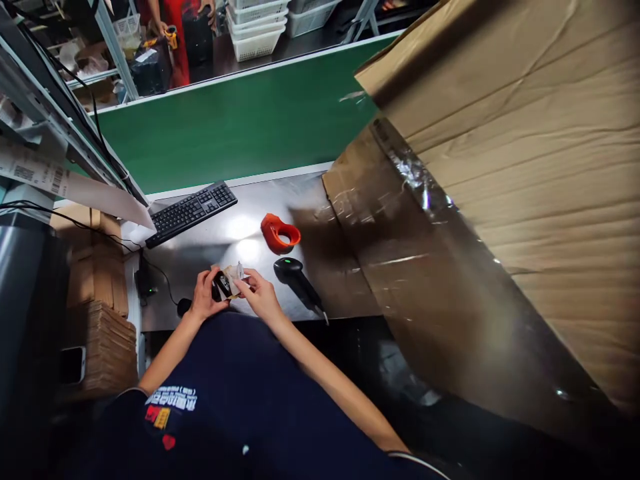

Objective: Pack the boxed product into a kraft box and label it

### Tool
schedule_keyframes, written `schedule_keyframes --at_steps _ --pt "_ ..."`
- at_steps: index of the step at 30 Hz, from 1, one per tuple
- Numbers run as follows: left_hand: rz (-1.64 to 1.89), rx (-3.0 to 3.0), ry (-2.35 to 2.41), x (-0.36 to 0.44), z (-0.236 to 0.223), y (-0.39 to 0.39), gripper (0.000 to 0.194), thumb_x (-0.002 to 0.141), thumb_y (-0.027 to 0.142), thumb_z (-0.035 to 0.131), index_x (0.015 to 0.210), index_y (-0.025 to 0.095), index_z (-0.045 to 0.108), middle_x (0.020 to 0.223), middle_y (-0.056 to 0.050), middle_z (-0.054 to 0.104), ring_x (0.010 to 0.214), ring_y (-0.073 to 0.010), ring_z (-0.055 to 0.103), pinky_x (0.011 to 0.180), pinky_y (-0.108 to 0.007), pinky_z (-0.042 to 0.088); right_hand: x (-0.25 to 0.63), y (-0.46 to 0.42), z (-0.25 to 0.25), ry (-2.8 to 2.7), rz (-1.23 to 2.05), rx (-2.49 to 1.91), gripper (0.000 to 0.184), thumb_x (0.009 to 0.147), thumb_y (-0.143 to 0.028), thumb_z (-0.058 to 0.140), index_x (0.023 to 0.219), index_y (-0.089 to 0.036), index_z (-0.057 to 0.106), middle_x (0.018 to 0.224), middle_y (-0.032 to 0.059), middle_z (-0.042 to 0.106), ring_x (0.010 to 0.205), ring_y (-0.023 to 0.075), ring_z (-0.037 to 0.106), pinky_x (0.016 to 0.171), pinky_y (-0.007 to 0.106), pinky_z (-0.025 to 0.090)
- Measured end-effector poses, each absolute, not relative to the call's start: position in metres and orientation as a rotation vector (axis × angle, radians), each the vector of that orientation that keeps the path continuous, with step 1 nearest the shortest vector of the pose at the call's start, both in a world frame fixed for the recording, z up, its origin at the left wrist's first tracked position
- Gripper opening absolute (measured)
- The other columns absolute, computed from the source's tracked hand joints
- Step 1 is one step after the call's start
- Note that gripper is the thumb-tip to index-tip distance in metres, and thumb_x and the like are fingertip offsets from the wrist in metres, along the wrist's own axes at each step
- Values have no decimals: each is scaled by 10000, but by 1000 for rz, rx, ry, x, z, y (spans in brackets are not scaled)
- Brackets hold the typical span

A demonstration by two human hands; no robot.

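Fingers of the left hand [205, 298] and right hand [260, 293] pinch a small packet [227, 280] between them, held just above the steel tabletop [225, 233], near the black scanner [299, 280].

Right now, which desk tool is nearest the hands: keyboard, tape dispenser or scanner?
The black barcode scanner, lying just beside the right hand. The orange tape dispenser sits farther back, and the keyboard farther still, toward the green belt.

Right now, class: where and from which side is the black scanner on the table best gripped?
Grip the black scanner by its slim handle, coming from above on the near right. The handle slants toward the table edge, clear of the orange tape dispenser; the bulkier head points away.
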State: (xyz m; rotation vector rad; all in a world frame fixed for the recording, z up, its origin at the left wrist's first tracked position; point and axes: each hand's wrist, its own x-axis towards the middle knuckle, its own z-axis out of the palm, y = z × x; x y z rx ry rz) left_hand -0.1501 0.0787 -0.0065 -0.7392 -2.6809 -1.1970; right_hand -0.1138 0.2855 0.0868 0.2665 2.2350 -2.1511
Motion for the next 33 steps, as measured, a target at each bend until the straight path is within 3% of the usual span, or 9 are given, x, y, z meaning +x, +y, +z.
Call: schedule_keyframes --at_steps 2,5,11,17,21,24,27,29,33 --pt "-1230 -739 -2705 -149 -2 80 1088 628 226 881 1594 245 380 1445 -153 529 1340 -371 605 1146 -587 552 -114 281 89 2173 -2188 304 479 854 -625 728 1102 -217 696 862 29 757 638 181 652 576 316 584" --pt "-1253 -734 -2740 -148 4 83 1066 644 232 865 1584 243 364 1476 -165 546 1381 -375 588 1149 -570 554 -118 282 88 2175 -2113 260 468 865 -630 710 1048 -203 773 972 66 805 565 151 606 556 315 549" --pt "-1263 -653 -2851 -148 11 90 1019 648 220 861 1553 228 392 1477 -177 569 1375 -366 610 1074 -526 610 -129 298 90 2552 -1415 71 323 983 -455 627 1084 -239 845 958 68 785 819 221 698 745 326 519" --pt "-1168 -600 -2908 -147 14 99 1008 675 235 864 1570 247 399 1491 -184 559 1378 -365 610 1006 -504 646 -129 300 102 2582 -1209 58 371 1077 -422 513 1134 -233 827 1053 103 783 940 253 726 833 349 529" --pt "-1138 -605 -2935 -145 15 101 991 681 245 872 1564 244 421 1493 -183 557 1390 -368 602 999 -495 651 -128 292 110 2670 -936 163 323 1062 -382 560 1239 -216 774 1147 145 795 985 303 741 824 374 529" --pt "-1130 -593 -2948 -145 14 100 978 701 263 869 1568 249 417 1496 -180 557 1384 -362 604 987 -494 656 -127 285 115 2709 -887 45 325 1068 -305 538 1335 -238 711 1209 129 775 993 292 733 800 364 522" --pt "-1121 -603 -2945 -146 13 99 974 709 280 874 1570 246 419 1490 -175 558 1368 -354 609 975 -489 658 -123 283 115 2701 -852 -104 314 1096 -257 463 1150 -214 769 1170 132 743 1006 266 713 800 344 519" --pt "-1111 -607 -2935 -145 13 100 963 725 305 877 1573 245 423 1489 -176 559 1372 -353 604 987 -493 654 -121 287 114 2677 -862 -147 300 1093 -259 491 1092 -208 787 1123 126 718 1014 255 703 829 338 529" --pt "-1079 -612 -2959 -143 14 105 971 718 322 891 1574 261 438 1496 -177 564 1379 -364 595 1000 -507 652 -121 304 115 2632 -896 -251 265 1022 -219 596 1189 -235 801 1154 129 652 1033 263 682 893 368 552"
